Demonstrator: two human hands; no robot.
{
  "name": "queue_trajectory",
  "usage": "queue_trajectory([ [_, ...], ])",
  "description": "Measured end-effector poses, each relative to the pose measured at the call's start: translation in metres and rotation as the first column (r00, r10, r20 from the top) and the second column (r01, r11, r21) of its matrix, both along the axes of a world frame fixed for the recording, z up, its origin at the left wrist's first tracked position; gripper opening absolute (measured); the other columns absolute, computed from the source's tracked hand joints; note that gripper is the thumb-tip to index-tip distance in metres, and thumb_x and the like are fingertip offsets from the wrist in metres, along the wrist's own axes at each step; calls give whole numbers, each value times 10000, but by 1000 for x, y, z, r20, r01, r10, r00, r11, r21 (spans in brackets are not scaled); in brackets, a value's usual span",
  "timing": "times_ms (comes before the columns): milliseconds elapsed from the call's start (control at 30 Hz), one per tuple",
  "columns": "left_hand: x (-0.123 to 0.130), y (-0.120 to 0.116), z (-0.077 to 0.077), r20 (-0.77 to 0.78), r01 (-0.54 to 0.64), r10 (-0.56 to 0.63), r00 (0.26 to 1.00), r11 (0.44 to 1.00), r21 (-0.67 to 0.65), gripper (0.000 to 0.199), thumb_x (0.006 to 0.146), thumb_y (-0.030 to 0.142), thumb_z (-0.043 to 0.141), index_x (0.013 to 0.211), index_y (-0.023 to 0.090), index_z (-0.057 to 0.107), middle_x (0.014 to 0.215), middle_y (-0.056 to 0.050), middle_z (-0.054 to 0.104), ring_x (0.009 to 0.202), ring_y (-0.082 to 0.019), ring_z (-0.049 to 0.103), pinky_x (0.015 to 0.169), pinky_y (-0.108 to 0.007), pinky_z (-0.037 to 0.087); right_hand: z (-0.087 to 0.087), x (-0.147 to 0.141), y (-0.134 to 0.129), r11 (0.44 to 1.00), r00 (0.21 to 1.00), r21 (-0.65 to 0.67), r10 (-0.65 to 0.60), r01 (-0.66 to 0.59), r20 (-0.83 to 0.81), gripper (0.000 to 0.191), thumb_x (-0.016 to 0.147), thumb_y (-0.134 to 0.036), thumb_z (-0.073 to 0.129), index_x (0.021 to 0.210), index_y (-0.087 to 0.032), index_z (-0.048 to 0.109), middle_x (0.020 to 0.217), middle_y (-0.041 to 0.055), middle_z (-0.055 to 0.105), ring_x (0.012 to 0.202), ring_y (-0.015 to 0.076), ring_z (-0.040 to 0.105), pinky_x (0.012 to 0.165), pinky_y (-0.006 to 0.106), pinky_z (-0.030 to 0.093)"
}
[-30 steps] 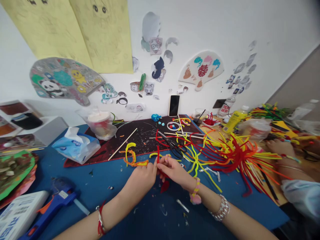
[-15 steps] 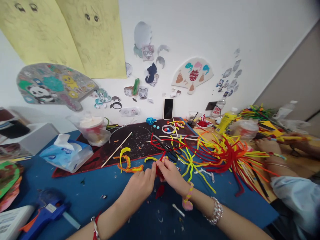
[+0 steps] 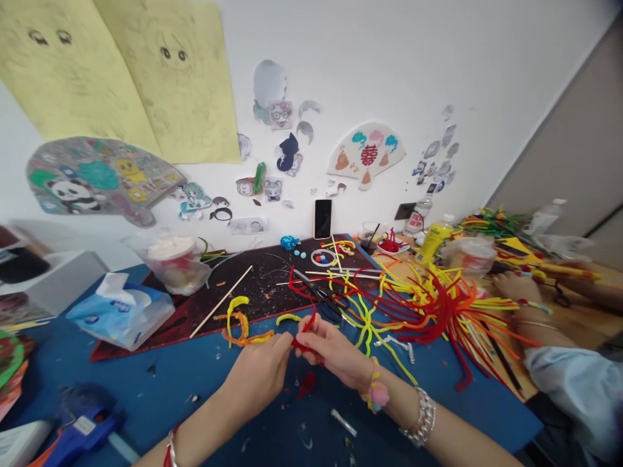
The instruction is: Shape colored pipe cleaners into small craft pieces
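Observation:
Above the blue table, both hands meet around a small red fuzzy piece (image 3: 306,348). My left hand (image 3: 257,370) is closed on its left end. My right hand (image 3: 331,350) pinches it from the other side, and a red tip sticks up above the fingers. Just beyond my left hand lie orange and yellow bent pipe cleaners (image 3: 238,327). Black-handled scissors (image 3: 328,301) rest behind my right hand. On the right spreads a heap of red, yellow and orange pipe cleaners (image 3: 438,305). A red scrap (image 3: 306,384) lies below the hands.
A tissue pack (image 3: 121,311), a bagged cup (image 3: 172,259) and a blue glue gun (image 3: 82,428) are at the left. A phone (image 3: 322,219) leans on the wall. Bottles, including a yellow one (image 3: 435,240), stand at the back right. Another person's arm (image 3: 530,318) is at the right.
The view has shifted slightly. My right hand has turned, showing more of its fingers and the red piece. My left index finger, stretched against the piece before, is now curled in.

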State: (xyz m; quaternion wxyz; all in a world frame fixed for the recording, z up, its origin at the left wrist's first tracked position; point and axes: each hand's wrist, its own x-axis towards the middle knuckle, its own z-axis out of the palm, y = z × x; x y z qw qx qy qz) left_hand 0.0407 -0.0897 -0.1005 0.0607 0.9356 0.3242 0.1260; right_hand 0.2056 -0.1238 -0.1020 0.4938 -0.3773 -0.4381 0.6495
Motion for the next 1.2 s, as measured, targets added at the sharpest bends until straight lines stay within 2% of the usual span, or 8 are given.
queue_trajectory([
  [267, 4, -6, -1, 286, 37, 45, 957, 961, -274, 238, 897, 213, 225, 777, 182, 427, 673, -5, 523, 576, -125, 475, 563, -232, 346, 3, 3, -2, 997, 998, 70, 32, -35, 50, 198, 758, -328, 568, 855, -166, 509, 635, -20, 580, 468, 39, 392, 465, 185, 270],
  [533, 5, -9, -7, 408, 57, 154, 900, 886, -461, 281, 901, 325, 251, 727, 180, 419, 619, 21, 450, 559, -112, 407, 525, -217, 319, 2, 8, -4, 974, 974, 226, -26, -26, 223, 194, 728, -272, 620, 877, -176, 542, 775, 5, 625, 743, 125, 597, 708, 267, 447],
  [800, 6, -8, -2, 408, 87, 164, 898, 844, -530, 293, 883, 337, 281, 665, 174, 390, 589, 32, 404, 552, -104, 372, 526, -223, 291, 4, 9, -10, 744, 695, 667, -458, -42, 554, 150, 815, -197, 503, 864, -219, 643, 842, 37, 654, 840, 163, 584, 788, 306, 432],
  [900, 2, -2, 3, 382, 160, 223, 897, 643, -749, 299, 857, 392, 319, 661, 173, 375, 559, 52, 347, 485, -79, 318, 458, -199, 256, 4, 11, -11, 674, 691, 727, -465, -129, 554, 213, 837, -175, 448, 912, -234, 638, 899, 41, 653, 898, 169, 571, 827, 331, 420],
  [1000, -6, 6, 8, 328, 293, 211, 921, 181, -939, 279, 824, 402, 355, 652, 184, 344, 497, 88, 248, 368, -47, 217, 374, -181, 167, 7, 11, -14, 699, 756, 707, -403, -110, 516, 197, 826, -178, 471, 874, -240, 652, 879, 32, 660, 868, 162, 589, 801, 315, 442],
  [1067, -9, 9, 10, 336, 348, 163, 928, -53, -936, 248, 806, 365, 372, 639, 188, 327, 481, 96, 240, 324, -37, 199, 354, -183, 163, 8, 9, -16, 741, 803, 669, -362, -61, 474, 160, 806, -189, 512, 835, -241, 660, 841, 25, 665, 827, 159, 603, 777, 303, 455],
  [1133, -9, 10, 11, 344, 358, 143, 928, -90, -929, 254, 811, 365, 360, 633, 188, 325, 480, 95, 235, 319, -37, 201, 352, -186, 180, 7, 8, -16, 780, 830, 625, -334, -22, 446, 124, 783, -199, 549, 808, -235, 665, 821, 23, 668, 802, 159, 608, 769, 302, 458],
  [1200, -6, 7, 12, 344, 330, 155, 926, 107, -938, 296, 841, 409, 313, 654, 183, 348, 499, 89, 234, 349, -47, 232, 362, -185, 203, 4, 8, -14, 816, 843, 577, -338, 41, 419, 88, 756, -212, 583, 786, -219, 665, 805, 26, 668, 782, 162, 608, 758, 303, 463],
])
